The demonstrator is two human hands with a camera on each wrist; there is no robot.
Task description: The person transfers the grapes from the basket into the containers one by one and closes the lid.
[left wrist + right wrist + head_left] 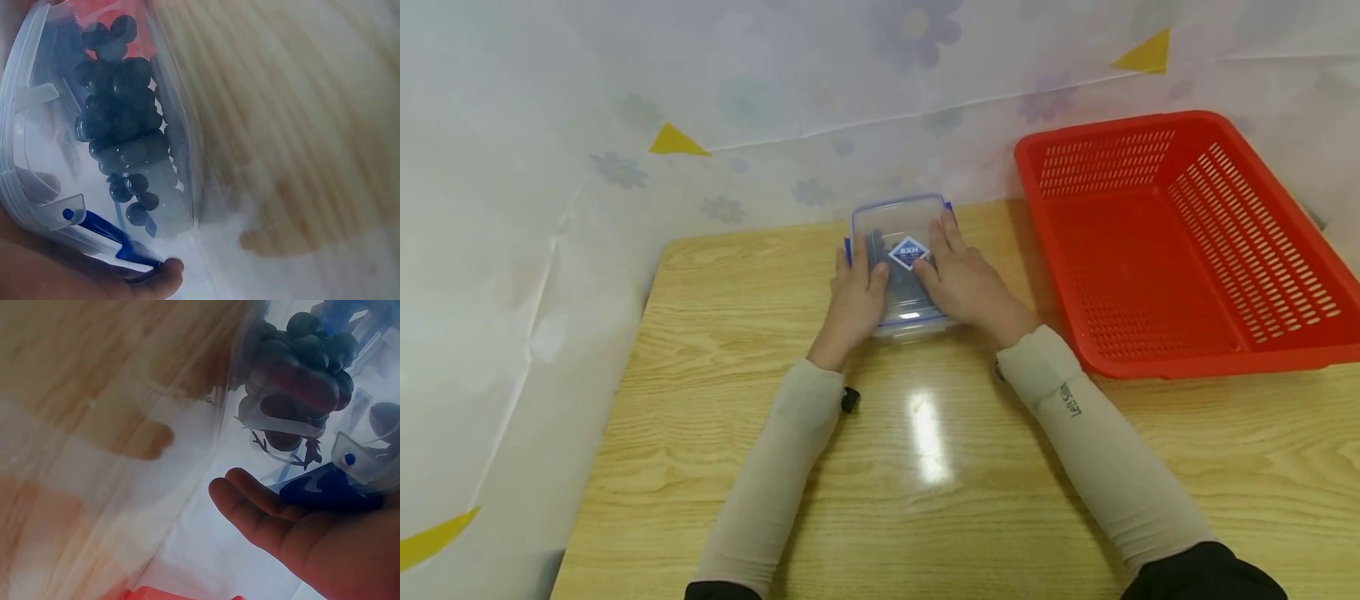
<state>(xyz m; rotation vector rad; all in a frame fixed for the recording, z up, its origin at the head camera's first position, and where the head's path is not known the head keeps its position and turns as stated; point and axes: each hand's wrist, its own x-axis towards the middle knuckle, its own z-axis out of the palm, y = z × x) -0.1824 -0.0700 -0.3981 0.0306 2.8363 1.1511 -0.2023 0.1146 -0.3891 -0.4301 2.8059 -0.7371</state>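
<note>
A clear plastic food container point(895, 293) with a blue-rimmed lid and a diamond-shaped label point(909, 252) lies on the table near its back edge. Dark grapes point(125, 119) show through its wall in both wrist views. My left hand point(857, 292) rests at its left side, thumb on the lid, with fingers at a blue side clip point(103, 231). On the opposite side, my right hand point(966, 279) has its thumb on the lid by the label. Its straight fingers press along the other blue clip point(328, 487), which hangs down against the wall.
A red perforated plastic basket point(1067, 283) stands to the right of the container. The wood-grain table point(700, 358) meets a wall covered in flowered white sheeting point(760, 108), with yellow tape pieces point(676, 140) on it.
</note>
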